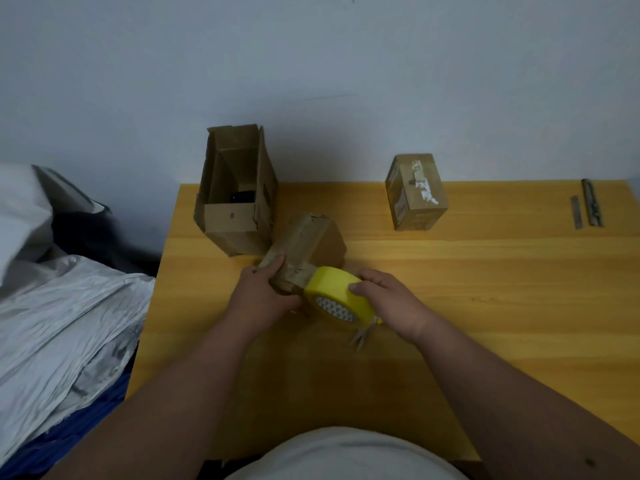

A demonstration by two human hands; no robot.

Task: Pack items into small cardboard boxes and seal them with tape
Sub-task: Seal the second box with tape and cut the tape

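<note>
A small closed cardboard box (308, 247) lies tilted on the wooden table (450, 289), just in front of me. My left hand (263, 299) grips its near end. My right hand (388, 299) holds a yellow roll of tape (339, 289) against the box's near corner; a strip of tape runs along the box top. Something thin and pale, perhaps scissors (362, 336), pokes out under my right hand.
A taller open cardboard box (239, 216) with a dark item inside stands at the table's back left. A sealed small box (415, 192) stands at the back right. Two thin metal strips (588, 206) lie at the far right. Grey plastic sheeting (62, 306) is piled left of the table.
</note>
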